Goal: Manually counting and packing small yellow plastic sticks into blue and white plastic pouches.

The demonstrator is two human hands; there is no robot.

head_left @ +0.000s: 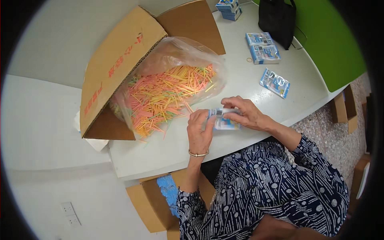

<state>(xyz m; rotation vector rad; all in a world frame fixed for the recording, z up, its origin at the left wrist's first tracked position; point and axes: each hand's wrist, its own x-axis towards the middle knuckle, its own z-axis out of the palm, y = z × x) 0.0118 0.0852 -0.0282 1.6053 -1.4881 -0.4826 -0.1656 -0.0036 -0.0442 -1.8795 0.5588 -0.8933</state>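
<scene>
My left hand (199, 130), with a bracelet at the wrist, pinches the left edge of a small blue and white plastic packet (226, 125) above the table's near edge. My right hand (250, 115) has its thumb and fingers closed on the packet's upper right part. Motion blurs the packet a little, so its contents cannot be made out. Left of my hands, many thin pink, yellow, orange and green sticks (172, 94) spill from a clear plastic bag (186, 46) inside a tipped cardboard box (116, 72). A similar packet (275, 83) lies flat beyond my right hand.
Farther back on the white table (168, 160) are stacked packets (265, 53), a rubber band (249, 60), a black bag (277, 20) and another packet stack (231, 14). An open carton (148, 204) with blue material stands below the near edge. Another carton (345, 108) sits right.
</scene>
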